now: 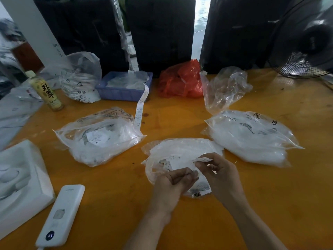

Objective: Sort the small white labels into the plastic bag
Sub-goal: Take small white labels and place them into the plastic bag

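While both hands work over a clear plastic bag (180, 159) lying on the orange worktop (270, 195), the right hand (219, 175) has its fingers curled and pinches a small white label (202, 160) between thumb and fingertips. The left hand (173, 184) is curled too, its fingertips pinching the bag's film at the near edge. More white labels (169, 164) show through the bag just beyond the hands. To the left lies a fuller clear bag (100, 136) of white pieces, and to the right another one (252, 136). Farther back stand a blue basket (122, 91) with a printed paper strip (141, 107) hanging over its rim, a red bag (182, 80), a crumpled empty bag (225, 87) and a drink bottle (45, 91). A white power bank (60, 215) lies at the near left. A black fan (306, 38) stands at the far right.
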